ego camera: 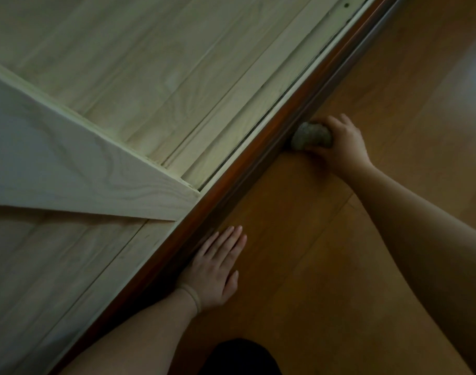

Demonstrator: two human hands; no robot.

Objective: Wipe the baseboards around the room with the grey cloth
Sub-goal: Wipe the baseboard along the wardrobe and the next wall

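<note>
Down at the bottom edge, closest to us, a dark rounded shape (242,357) sits between the forearms, probably the person's knee, though it's too dim to be sure. Biggest thing in shot is the pale wood-grain panelled wall (118,77) with its diagonal brace, filling the upper left. Then the warm orange-brown plank floor (326,239) on the right. Between them runs the long dark reddish-brown wooden baseboard (226,196), corner to corner across the picture.

Now the hands. The left hand (218,269) lies flat on the floor, fingers straight and together, its edge just beside the baseboard, a thin band round the wrist: that looks like a prop for balance. The right hand (339,143) reaches further along, fingers curled round the bunched grey cloth (310,136), which is pressed against the face of the baseboard where it meets the floor.

To do this stroke well, I'd say keep the wad firmly against the board and draw it along the length in one steady pass, covering the top lip and grooves as well as the face. The left palm should stay planted so the reach doesn't wobble. Refold the cloth once it's dusty.
</note>
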